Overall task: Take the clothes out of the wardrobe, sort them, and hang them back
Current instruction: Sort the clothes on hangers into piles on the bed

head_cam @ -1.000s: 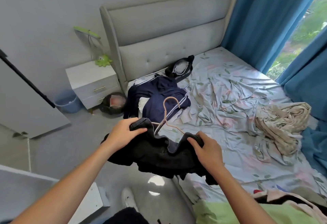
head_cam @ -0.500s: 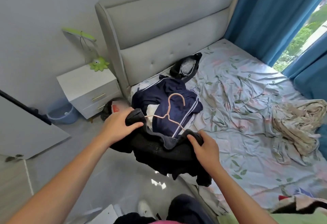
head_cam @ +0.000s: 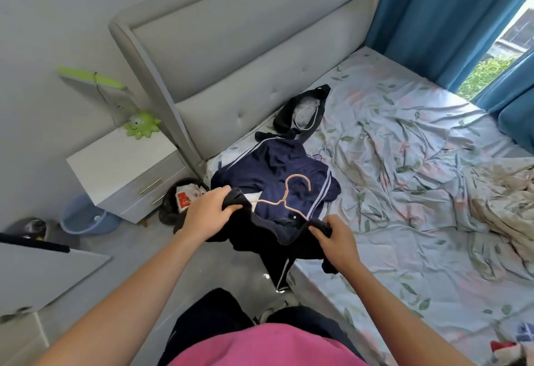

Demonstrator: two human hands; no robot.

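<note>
Leaf-print bed (head_cam: 404,186) under grey headboard (head_cam: 245,56), beside white nightstand (head_cam: 124,172)

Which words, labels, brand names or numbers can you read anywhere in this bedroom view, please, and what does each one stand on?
No text can be read.
Red and white packaging in the black bin: print too blurred to read.
Dark black garment on the pink plastic hanger, held in the grip of the left hand and the right hand: no label shows.
Red and white item at the bottom right corner: nothing legible.
</note>
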